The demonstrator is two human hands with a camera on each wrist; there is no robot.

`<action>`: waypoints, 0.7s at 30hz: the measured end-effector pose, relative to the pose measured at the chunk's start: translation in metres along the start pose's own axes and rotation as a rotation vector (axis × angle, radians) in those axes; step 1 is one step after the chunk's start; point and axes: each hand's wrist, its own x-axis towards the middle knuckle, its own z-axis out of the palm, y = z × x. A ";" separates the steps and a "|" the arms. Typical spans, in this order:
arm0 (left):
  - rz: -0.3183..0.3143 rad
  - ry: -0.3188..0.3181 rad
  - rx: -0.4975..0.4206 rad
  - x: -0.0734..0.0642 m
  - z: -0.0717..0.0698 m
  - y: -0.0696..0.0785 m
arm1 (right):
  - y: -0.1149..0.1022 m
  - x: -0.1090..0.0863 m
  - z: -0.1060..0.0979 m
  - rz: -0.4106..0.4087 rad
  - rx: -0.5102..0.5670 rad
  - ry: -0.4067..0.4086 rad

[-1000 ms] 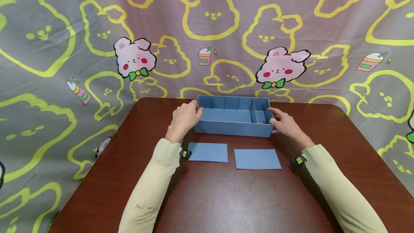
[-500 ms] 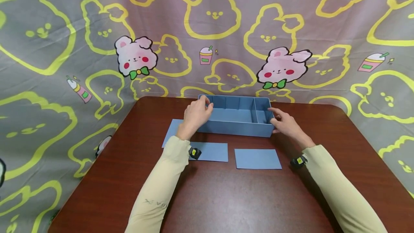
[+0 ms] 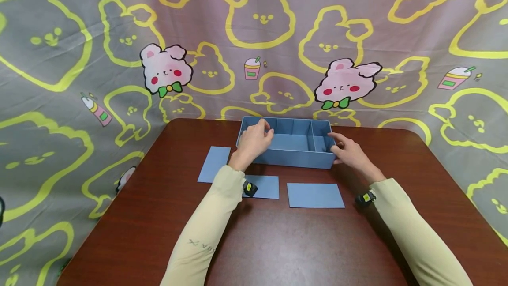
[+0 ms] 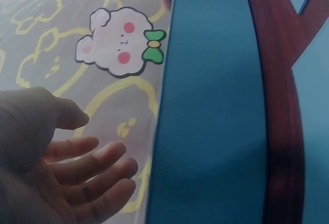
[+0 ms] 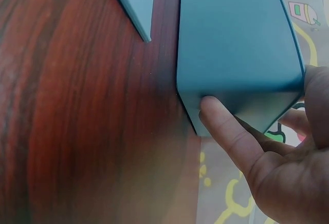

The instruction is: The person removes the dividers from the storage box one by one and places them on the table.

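Observation:
A blue storage box (image 3: 285,158) with a divider (image 3: 311,136) near its right end stands at the back of the table. Above the box's left part hovers my left hand (image 3: 255,138), fingers loosely bent and nothing held. In the left wrist view, those fingers (image 4: 105,183) are spread apart beyond the front wall (image 4: 211,100). My right hand (image 3: 351,151) grips the box's right end, with fingers at the rim. The right wrist view shows one finger (image 5: 226,126) against the outside of the end wall. Part of the box's left interior is hidden behind my left hand.
Flat light blue panels lie before the box: one at left (image 3: 214,162), one in the middle (image 3: 267,186) partly under my left wrist, one at right (image 3: 315,195). The brown table (image 3: 301,242) ends at a patterned curtain (image 3: 278,65) behind the box.
My left hand has moved right from the box's left end to above its left part, uncovering the left panel. My right hand and the box stay in place.

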 end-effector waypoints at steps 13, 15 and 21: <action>0.053 -0.026 -0.053 0.006 0.027 0.023 | 0.000 0.000 0.000 0.006 -0.006 -0.004; 0.059 -0.025 -0.044 0.007 0.030 0.026 | 0.000 0.001 0.000 0.006 -0.007 -0.005; 0.059 -0.050 0.005 0.012 0.037 0.037 | 0.000 0.001 -0.001 0.004 -0.010 -0.007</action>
